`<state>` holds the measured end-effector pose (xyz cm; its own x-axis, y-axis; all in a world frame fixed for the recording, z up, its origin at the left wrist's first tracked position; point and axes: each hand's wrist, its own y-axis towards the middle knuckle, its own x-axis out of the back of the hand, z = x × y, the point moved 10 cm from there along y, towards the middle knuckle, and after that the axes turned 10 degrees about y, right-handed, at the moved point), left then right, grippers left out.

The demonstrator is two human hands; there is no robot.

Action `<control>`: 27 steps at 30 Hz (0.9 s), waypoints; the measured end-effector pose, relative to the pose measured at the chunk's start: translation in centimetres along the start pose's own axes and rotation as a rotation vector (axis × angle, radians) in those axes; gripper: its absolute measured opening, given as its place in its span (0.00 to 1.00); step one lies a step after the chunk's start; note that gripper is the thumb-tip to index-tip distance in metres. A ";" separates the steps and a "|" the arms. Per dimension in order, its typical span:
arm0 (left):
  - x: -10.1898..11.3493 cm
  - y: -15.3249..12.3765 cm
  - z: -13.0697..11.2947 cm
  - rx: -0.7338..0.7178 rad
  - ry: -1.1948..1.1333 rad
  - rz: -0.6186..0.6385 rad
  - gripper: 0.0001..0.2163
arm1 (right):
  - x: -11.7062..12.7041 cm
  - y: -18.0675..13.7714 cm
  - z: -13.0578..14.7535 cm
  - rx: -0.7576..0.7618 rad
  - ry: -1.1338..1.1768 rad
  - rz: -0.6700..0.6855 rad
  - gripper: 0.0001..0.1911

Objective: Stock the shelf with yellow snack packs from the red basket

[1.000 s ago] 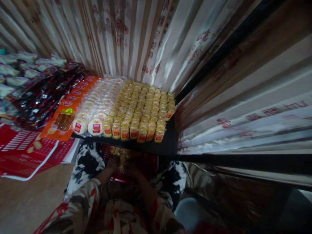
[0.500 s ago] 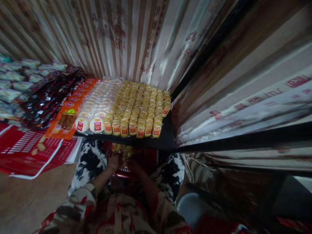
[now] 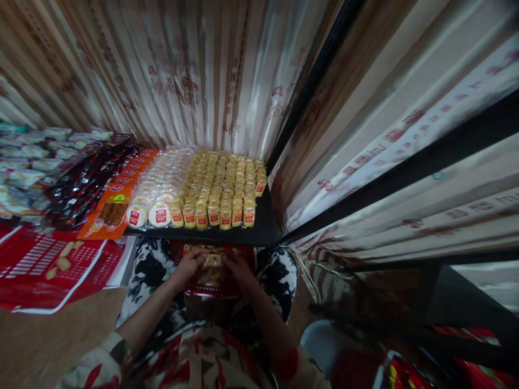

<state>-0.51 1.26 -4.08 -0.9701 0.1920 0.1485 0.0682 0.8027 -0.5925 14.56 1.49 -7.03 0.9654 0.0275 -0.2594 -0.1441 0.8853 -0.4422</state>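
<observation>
A red basket rests on my lap and holds small yellow snack packets. My left hand and my right hand are both down in the basket, fingers curled around a bunch of the packets between them. Just beyond, a black shelf carries neat rows of the same yellow packets with red labels. Round white wrapped cakes lie in rows to their left.
Orange snack packs, dark red packets and pale green ones fill the shelf to the left. A red-and-white printed sheet hangs over the front. Striped curtains close off the back and right. A pale stool stands at lower right.
The view has tilted down and the shelf now sits lower and smaller. My hands have spread apart in the basket and show more clearly on the packets.
</observation>
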 end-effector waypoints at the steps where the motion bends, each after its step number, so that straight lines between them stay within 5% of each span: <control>1: -0.5 -0.6 -0.5 -0.002 -0.101 0.035 0.18 | 0.4 -0.5 0.8 0.013 0.006 -0.019 0.23; 10: -2.3 -3.6 -6.9 -0.297 -0.009 0.201 0.27 | 1.4 -3.6 6.0 0.087 0.134 -0.100 0.22; 16: -2.0 -4.3 -10.3 -0.669 0.331 0.019 0.18 | 2.0 -4.2 8.3 0.113 0.136 -0.135 0.22; 20: -2.1 -3.6 -10.2 -0.579 0.293 -0.022 0.15 | 2.4 -4.3 9.8 0.145 0.088 -0.137 0.24; 27: -3.0 -2.9 -10.3 -0.327 0.103 0.073 0.27 | 2.0 -4.3 11.3 0.231 0.186 -0.024 0.25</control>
<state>4.59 4.17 5.36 -0.9325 0.2981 0.2039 0.2236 0.9199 -0.3223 19.59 2.98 4.09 0.9086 -0.0616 -0.4131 -0.0473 0.9675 -0.2485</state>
